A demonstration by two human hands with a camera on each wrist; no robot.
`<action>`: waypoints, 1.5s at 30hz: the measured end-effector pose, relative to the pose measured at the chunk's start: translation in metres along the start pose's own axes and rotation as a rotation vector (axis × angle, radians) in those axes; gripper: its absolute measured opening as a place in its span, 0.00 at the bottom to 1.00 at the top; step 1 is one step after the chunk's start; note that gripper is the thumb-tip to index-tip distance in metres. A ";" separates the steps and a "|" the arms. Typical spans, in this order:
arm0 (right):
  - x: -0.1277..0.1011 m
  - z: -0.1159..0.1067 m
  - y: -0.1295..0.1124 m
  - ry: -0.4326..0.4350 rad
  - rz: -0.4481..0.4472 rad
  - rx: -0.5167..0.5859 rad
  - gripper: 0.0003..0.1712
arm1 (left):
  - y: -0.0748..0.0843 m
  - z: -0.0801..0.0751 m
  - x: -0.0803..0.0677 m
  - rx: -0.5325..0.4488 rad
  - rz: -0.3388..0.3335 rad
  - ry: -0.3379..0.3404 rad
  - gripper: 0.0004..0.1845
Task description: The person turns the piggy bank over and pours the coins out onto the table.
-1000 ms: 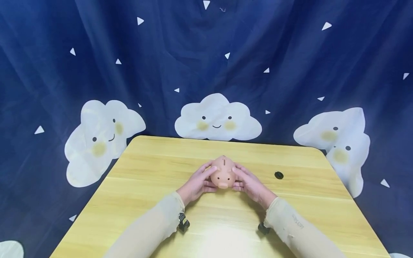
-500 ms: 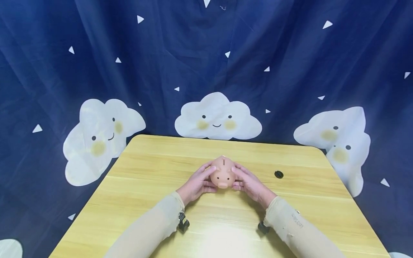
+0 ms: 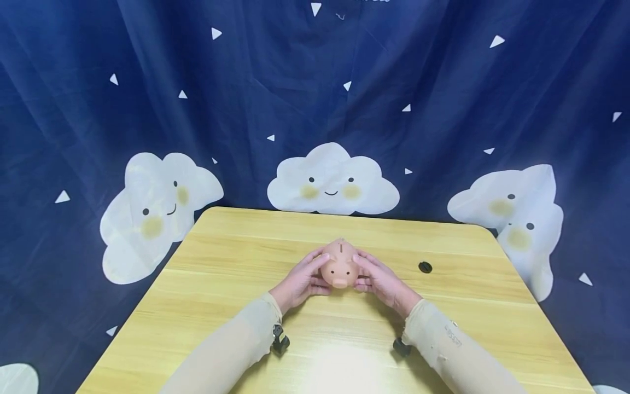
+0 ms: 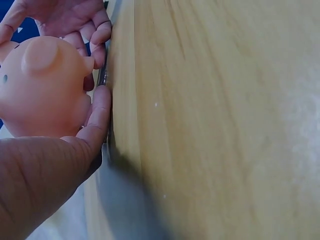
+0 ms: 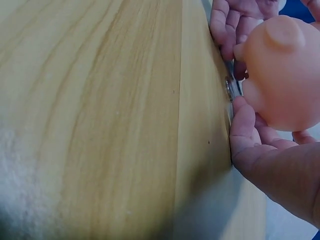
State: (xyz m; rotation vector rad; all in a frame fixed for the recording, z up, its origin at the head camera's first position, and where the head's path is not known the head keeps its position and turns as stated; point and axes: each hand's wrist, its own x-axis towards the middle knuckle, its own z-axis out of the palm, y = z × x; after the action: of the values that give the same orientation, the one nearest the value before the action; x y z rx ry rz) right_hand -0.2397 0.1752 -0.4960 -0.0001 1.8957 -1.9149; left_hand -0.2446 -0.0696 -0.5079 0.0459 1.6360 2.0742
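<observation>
A pink piggy bank point(image 3: 340, 265) stands on the wooden table point(image 3: 221, 273), snout toward me, coin slot on top. My left hand point(image 3: 300, 282) cups its left side and my right hand point(image 3: 379, 279) cups its right side, fingers curved round the body. In the left wrist view the piggy bank point(image 4: 42, 85) sits against my left hand point(image 4: 95, 125), with the right hand's fingers point(image 4: 80, 20) behind it. From the right wrist I see the piggy bank point(image 5: 285, 75), my right hand point(image 5: 260, 145), and a small silvery disc point(image 5: 231, 89) edge-on under the pig.
A small black round piece point(image 3: 425, 267) lies on the table to the right of my hands. A dark blue curtain point(image 3: 315, 98) with white clouds hangs behind the table. The table's far edge and rounded corners are close behind the pig.
</observation>
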 end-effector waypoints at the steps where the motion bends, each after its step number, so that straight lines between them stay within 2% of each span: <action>1: 0.000 0.000 0.000 0.002 0.003 0.001 0.49 | 0.000 0.000 0.000 -0.002 -0.001 -0.001 0.43; 7: -0.001 0.000 -0.006 -0.004 -0.003 -0.005 0.49 | 0.005 0.000 0.002 0.008 0.021 -0.007 0.44; 15: -0.003 -0.001 -0.023 -0.007 -0.026 -0.009 0.48 | 0.022 0.004 0.002 0.025 0.053 -0.014 0.42; 19: -0.003 -0.002 -0.028 0.004 -0.021 -0.007 0.48 | 0.029 0.006 0.003 0.050 0.039 -0.004 0.43; 22: -0.003 -0.002 -0.027 0.005 0.007 0.007 0.46 | 0.030 0.006 0.004 0.056 0.006 0.002 0.44; 24: -0.005 -0.001 -0.027 -0.001 0.007 0.014 0.46 | 0.030 0.006 0.003 0.064 0.009 -0.003 0.44; 26: -0.008 0.000 -0.030 0.004 -0.057 0.001 0.44 | 0.031 0.007 0.001 0.067 0.063 -0.002 0.42; 29: -0.015 0.002 -0.040 0.022 -0.258 -0.061 0.41 | 0.039 0.012 -0.004 0.081 0.253 -0.007 0.40; 31: -0.019 0.003 -0.045 0.042 -0.339 -0.073 0.41 | 0.044 0.016 -0.007 0.084 0.322 0.002 0.40; 32: -0.020 0.003 -0.045 0.043 -0.340 -0.067 0.40 | 0.044 0.017 -0.008 0.082 0.319 0.002 0.41; 33: -0.020 0.003 -0.044 0.038 -0.307 -0.053 0.41 | 0.044 0.018 -0.008 0.082 0.288 0.001 0.41; 36: -0.019 0.002 -0.032 0.014 -0.120 0.003 0.43 | 0.034 0.015 -0.006 0.074 0.106 -0.006 0.42; 38: -0.016 0.001 -0.023 -0.002 -0.038 0.010 0.44 | 0.026 0.010 -0.002 0.074 0.027 -0.011 0.42; 40: -0.013 0.002 -0.017 -0.011 -0.017 0.015 0.45 | 0.019 0.007 0.000 0.071 0.003 -0.010 0.42; 45: -0.008 0.002 -0.010 0.005 -0.019 0.023 0.46 | 0.014 0.003 0.004 0.052 -0.001 -0.004 0.45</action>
State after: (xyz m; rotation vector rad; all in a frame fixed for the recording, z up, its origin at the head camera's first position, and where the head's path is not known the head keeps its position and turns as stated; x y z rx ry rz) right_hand -0.2347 0.1754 -0.4838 -0.0069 1.8836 -1.9508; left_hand -0.2517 -0.0674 -0.4952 0.0669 1.6872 2.0293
